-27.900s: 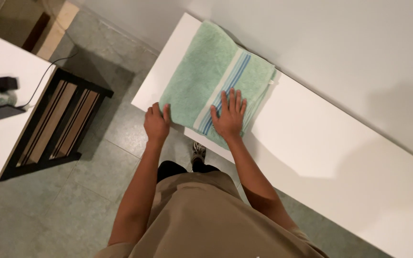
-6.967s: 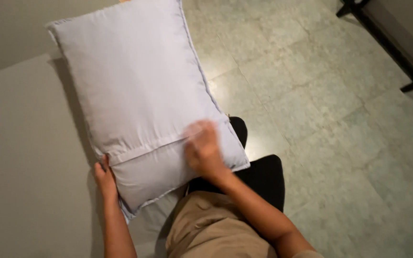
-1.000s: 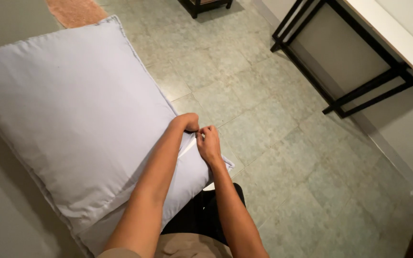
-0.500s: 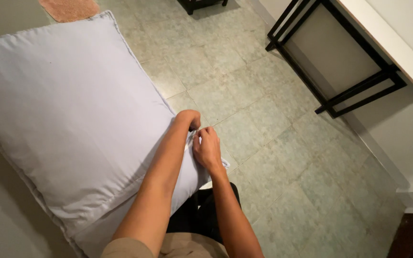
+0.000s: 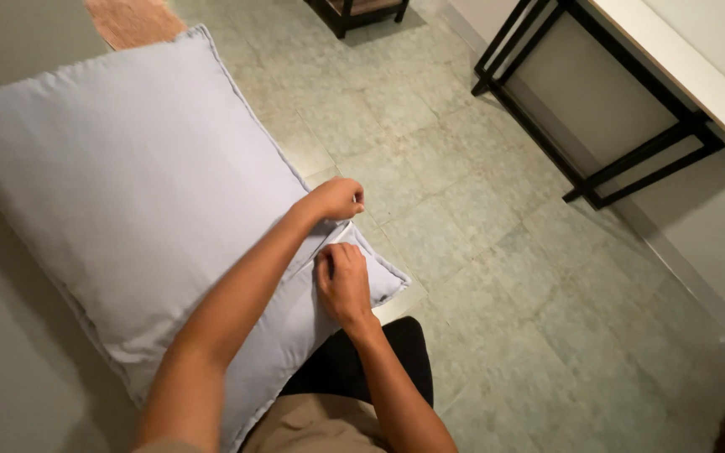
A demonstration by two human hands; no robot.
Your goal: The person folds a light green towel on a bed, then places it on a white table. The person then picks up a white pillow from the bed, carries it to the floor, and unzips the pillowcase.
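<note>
While the pillow (image 5: pixel 127 201) lies flat on the pale surface (image 5: pixel 10 352) at left, its long axis runs from far left to near right, and its near-right corner overhangs the green tiled floor (image 5: pixel 497 277). Open floor extends right toward the black-framed table (image 5: pixel 631 126). Left hand (image 5: pixel 339 198) is closed, pinching the right-hand seam at the pillowcase opening. Right hand (image 5: pixel 344 283) is closed on the flap (image 5: pixel 333 242) just nearer, closest to the corner.
</note>
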